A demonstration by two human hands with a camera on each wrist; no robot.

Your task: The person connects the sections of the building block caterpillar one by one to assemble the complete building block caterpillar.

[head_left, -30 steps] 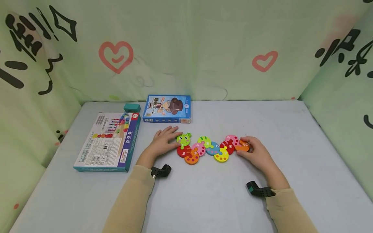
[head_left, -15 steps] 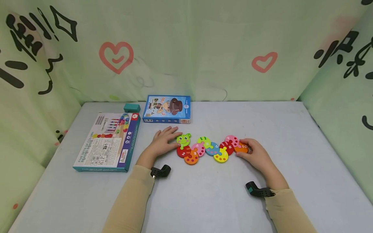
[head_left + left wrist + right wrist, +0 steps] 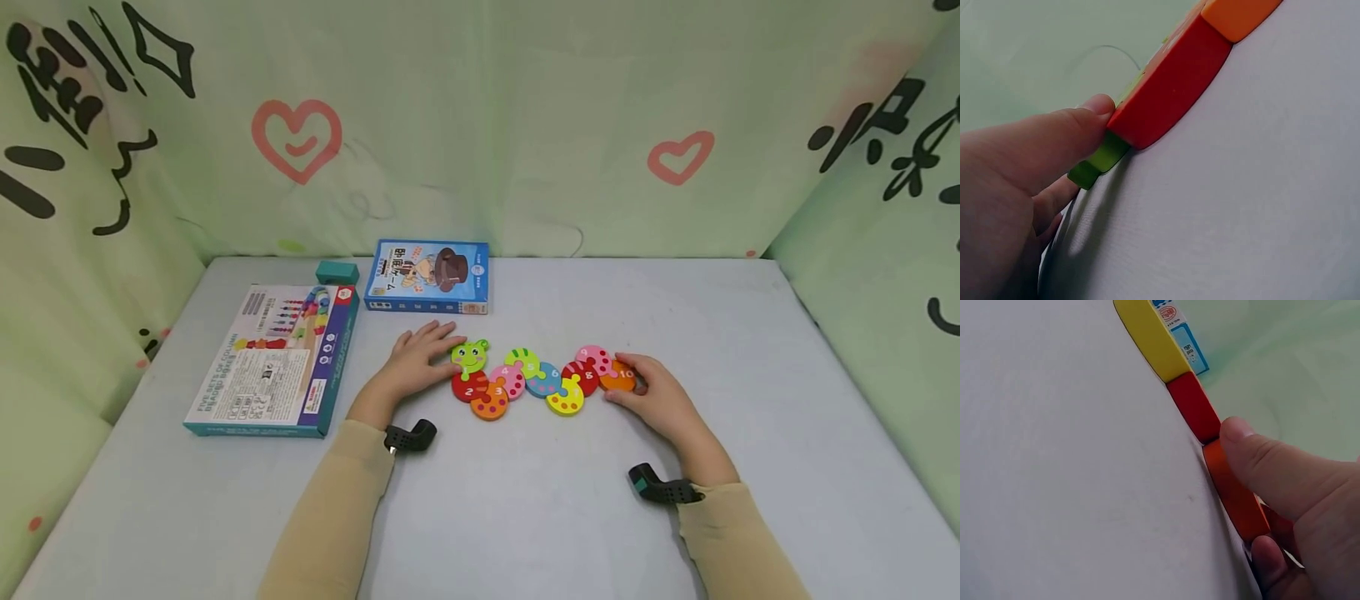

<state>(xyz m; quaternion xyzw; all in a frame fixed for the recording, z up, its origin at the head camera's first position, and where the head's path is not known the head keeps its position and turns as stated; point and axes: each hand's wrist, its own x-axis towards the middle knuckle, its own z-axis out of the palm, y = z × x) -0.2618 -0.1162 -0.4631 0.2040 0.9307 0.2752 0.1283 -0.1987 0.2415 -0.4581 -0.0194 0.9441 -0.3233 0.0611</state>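
A jigsaw caterpillar of linked, numbered round pieces lies in a wavy row on the table, with a blue piece (image 3: 543, 382) near its middle. At its left end my left hand (image 3: 408, 367) pinches the smiling green head piece (image 3: 469, 358) between thumb and fingers. In the left wrist view that thumb rests right where the green meets the red piece (image 3: 1169, 87). My right hand (image 3: 660, 402) grips the orange tail piece (image 3: 617, 380), marked 10, at the other end. Its thumb and fingertips lie along the orange edge (image 3: 1235, 494) in the right wrist view.
A large flat toy box (image 3: 270, 367) lies left of the left hand, with a small teal block (image 3: 337, 272) behind it. Further back is a blue box (image 3: 429, 277) with a hat picture. Green printed curtains (image 3: 487, 125) enclose the white table (image 3: 510, 517).
Only the head view has shifted slightly. Both hands keep their places at the two ends of the caterpillar puzzle.
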